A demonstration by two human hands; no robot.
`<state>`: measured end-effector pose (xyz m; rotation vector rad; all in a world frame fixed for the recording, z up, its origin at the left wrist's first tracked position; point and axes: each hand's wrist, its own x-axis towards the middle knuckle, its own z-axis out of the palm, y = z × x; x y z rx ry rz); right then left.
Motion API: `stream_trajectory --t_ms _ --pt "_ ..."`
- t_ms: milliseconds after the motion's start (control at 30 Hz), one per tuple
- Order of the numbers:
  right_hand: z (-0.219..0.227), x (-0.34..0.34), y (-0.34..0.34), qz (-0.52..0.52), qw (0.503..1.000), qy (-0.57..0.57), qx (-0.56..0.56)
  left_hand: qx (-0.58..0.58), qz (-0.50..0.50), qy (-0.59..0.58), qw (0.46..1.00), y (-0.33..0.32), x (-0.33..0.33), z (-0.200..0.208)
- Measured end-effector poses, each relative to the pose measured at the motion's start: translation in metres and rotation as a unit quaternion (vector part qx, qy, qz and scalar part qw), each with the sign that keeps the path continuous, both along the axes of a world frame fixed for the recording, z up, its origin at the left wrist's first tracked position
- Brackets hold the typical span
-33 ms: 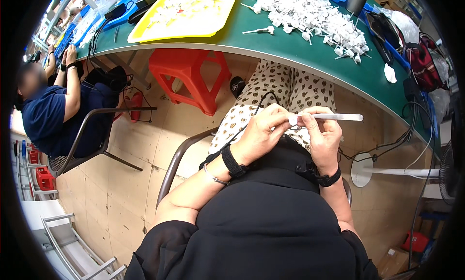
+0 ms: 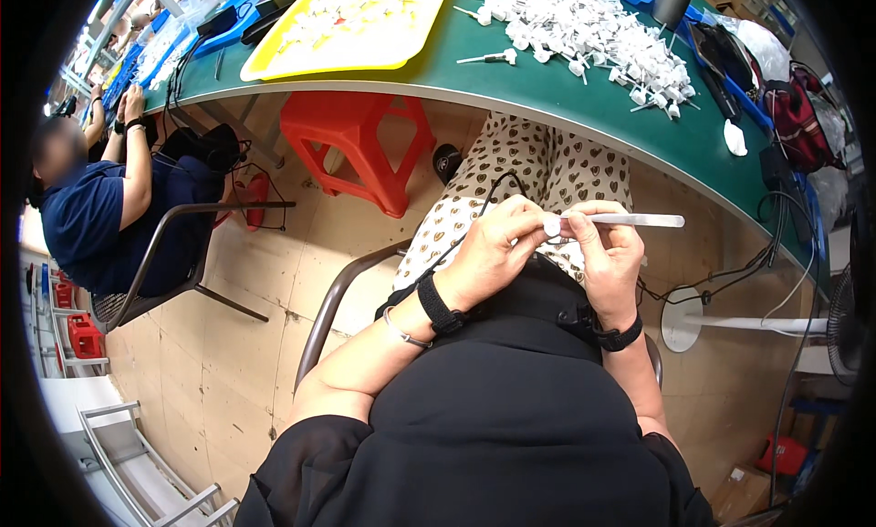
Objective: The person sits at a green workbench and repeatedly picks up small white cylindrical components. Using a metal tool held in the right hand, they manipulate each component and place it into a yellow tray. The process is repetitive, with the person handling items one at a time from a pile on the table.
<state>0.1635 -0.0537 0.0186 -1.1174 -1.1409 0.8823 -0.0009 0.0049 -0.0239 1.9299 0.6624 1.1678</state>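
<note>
Above my lap, my left hand (image 2: 497,246) is closed, its thumb and fingers pinching a small white plastic piece (image 2: 552,227) with a rounded head. Close against it, my right hand (image 2: 610,260) grips a slim white stick-shaped tool (image 2: 650,220), whose blunt end points to the right. The tool's other end meets the small piece between my fingertips, and fingers partly hide that spot. On the green table (image 2: 429,82) ahead lies a heap of similar white plastic pieces (image 2: 584,30) with thin stems. One stemmed piece (image 2: 488,58) lies apart, left of the heap.
A yellow tray (image 2: 338,66) with small parts stands left of the heap. Under the table edge is a red stool (image 2: 351,139). A co-worker (image 2: 100,198) sits at the left. At the right are cables, a white stand (image 2: 683,319) and a fan (image 2: 841,326).
</note>
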Motion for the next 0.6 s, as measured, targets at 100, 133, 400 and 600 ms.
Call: stream_trajectory --t_ms 100,133,400,600 --pt "-0.0008 0.0001 0.0004 0.003 1.0 0.004 0.004 -0.001 0.003 0.0 1.0 -0.0009 0.0001 0.0015" --pt "-0.0011 0.0002 0.0005 0.004 1.0 0.004 0.006 -0.002 0.004 -0.002 1.0 -0.0009 0.0004 0.0009" --pt "-0.0002 -0.0008 0.0002 0.002 1.0 0.011 0.001 -0.003 0.006 -0.002 1.0 -0.0009 0.0005 0.0023" --pt "-0.0009 -0.0004 0.0005 -0.001 1.0 0.006 0.0 0.002 0.005 0.0 1.0 -0.0003 0.0007 0.0006"
